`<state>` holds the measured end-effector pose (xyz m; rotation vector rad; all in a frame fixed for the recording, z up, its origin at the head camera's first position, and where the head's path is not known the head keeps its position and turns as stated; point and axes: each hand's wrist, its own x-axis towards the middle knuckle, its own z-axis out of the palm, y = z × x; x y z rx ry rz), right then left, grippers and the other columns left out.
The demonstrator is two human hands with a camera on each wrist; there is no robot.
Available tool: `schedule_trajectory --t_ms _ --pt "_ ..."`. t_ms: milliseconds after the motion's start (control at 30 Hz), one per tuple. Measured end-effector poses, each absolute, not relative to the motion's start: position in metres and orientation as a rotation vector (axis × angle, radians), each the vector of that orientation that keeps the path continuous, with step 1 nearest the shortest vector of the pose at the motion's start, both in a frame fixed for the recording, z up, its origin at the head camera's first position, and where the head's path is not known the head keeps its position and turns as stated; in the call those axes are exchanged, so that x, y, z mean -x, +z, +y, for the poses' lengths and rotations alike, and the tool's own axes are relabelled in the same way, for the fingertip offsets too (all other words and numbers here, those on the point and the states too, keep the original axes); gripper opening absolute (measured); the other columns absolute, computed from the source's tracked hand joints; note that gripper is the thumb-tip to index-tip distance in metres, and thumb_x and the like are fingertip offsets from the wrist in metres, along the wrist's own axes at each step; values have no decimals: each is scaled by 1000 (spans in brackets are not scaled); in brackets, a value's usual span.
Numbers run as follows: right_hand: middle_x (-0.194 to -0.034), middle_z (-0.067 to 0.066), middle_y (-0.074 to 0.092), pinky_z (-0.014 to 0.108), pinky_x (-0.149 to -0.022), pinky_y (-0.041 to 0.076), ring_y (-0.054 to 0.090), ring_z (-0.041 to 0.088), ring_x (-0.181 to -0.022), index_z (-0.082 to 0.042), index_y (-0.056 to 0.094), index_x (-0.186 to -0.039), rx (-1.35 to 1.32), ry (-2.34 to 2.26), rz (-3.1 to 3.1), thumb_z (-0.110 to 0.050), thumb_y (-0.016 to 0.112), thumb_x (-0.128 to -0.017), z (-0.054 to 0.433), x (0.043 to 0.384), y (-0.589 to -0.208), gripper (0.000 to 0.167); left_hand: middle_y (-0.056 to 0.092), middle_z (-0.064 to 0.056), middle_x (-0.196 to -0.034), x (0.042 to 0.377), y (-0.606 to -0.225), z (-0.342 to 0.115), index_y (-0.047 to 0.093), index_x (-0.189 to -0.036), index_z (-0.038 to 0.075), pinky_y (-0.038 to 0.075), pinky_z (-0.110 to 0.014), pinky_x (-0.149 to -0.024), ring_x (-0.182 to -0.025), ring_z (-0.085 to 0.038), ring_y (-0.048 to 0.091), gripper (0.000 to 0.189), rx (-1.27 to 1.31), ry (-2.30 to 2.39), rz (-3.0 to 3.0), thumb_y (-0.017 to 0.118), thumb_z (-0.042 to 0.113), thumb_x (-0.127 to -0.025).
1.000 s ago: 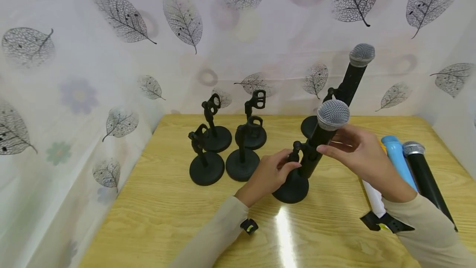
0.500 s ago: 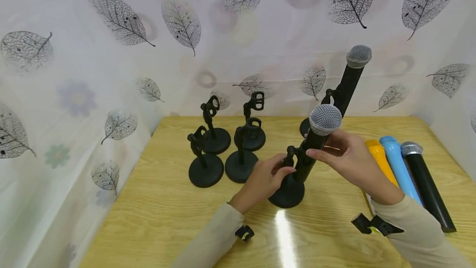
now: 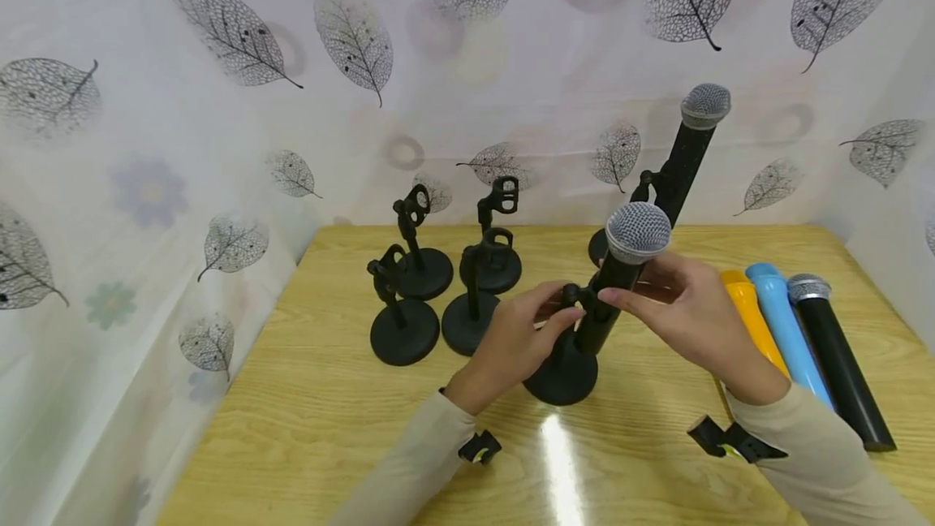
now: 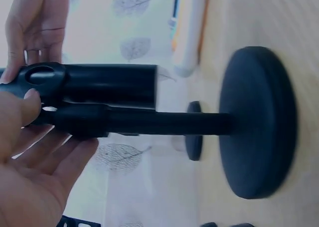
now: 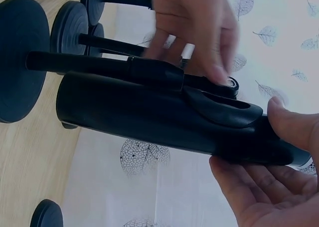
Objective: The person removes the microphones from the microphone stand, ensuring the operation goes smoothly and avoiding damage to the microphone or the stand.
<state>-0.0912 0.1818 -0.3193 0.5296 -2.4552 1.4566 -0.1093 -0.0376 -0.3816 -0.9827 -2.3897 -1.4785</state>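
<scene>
My right hand (image 3: 682, 315) grips a black microphone (image 3: 638, 235) with a silver mesh head, thumb on one side and fingers on the other. The microphone sits tilted in the clip (image 5: 227, 107) of a black desk stand (image 3: 561, 376), whose round base is on the table. My left hand (image 3: 511, 339) pinches the stand at the joint just below the clip. In the left wrist view, its thumb lies by the clip and its fingers pass under the post (image 4: 169, 122). The right wrist view shows the microphone's lower body (image 5: 124, 110) alongside the post.
Several black stands (image 3: 405, 331) with bare clips are grouped at the left. Behind my hands, another black microphone (image 3: 690, 157) rests tilted in a stand. Orange (image 3: 752, 315), blue (image 3: 789, 331) and black (image 3: 840, 364) microphones lie at the right; a white one (image 4: 189, 32) shows in the left wrist view.
Both hands and the held microphone with its stand have shifted slightly left. My left hand has moved up the stand to the joint. The orange microphone has become more visible beside my right arm.
</scene>
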Motion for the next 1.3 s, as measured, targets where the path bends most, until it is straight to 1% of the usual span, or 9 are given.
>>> schedule_trajectory --t_ms 67,167,233,300,400,633,1067,1300 --pt "-98 14 74 13 -78 53 70 0 -87 1 71 -114 -525 1436 -2445 -4 83 -85 181 91 -320 32 73 -7 -109 111 -379 -34 66 -124 5 53 -17 -86 -99 -8 69 27 978 -1455 -2328 64 20 -101" --pt "-94 13 75 14 -73 54 71 0 -83 2 72 -109 -519 1392 -2429 -2 83 -83 181 90 -321 28 72 -3 -96 113 -376 -31 70 -109 6 52 -14 -81 -88 -5 68 17 983 -1363 -2270 65 19 -100" --pt "-92 12 76 15 -70 55 71 0 -79 2 74 -106 -514 1369 -2415 -1 83 -82 180 90 -321 26 71 -2 -92 114 -376 -30 70 -102 6 52 -13 -78 -84 -5 67 12 986 -1307 -2249 66 17 -99" --pt "-90 12 76 15 -68 55 71 -1 -77 2 75 -104 -515 1355 -2395 1 84 -81 179 90 -322 25 71 -2 -89 114 -376 -30 70 -98 6 51 -13 -76 -81 -5 66 11 987 -1264 -2239 67 17 -99" --pt "-88 13 76 14 -67 54 70 -2 -75 3 76 -102 -521 1353 -2358 3 85 -79 178 89 -322 25 70 -2 -89 115 -377 -30 70 -100 6 51 -13 -75 -80 -6 65 11 988 -1242 -2240 67 17 -99" --pt "-88 16 76 12 -65 53 68 -7 -74 4 75 -102 -520 1350 -2317 8 86 -75 177 89 -323 29 68 -1 -85 114 -378 -29 70 -101 5 48 -12 -71 -74 -5 60 12 989 -1197 -2243 69 16 -98" --pt "-87 15 76 12 -63 52 68 -8 -73 3 76 -101 -488 1321 -2343 5 86 -76 177 88 -318 27 68 -2 -85 113 -376 -30 70 -103 4 49 -12 -71 -74 -6 61 12 990 -1206 -2253 69 15 -98" --pt "-86 15 76 12 -63 52 68 -7 -74 3 76 -100 -486 1319 -2342 5 86 -76 178 87 -313 26 66 -1 -81 114 -378 -30 69 -101 5 46 -11 -67 -69 -5 57 11 994 -1202 -2248 69 15 -98"
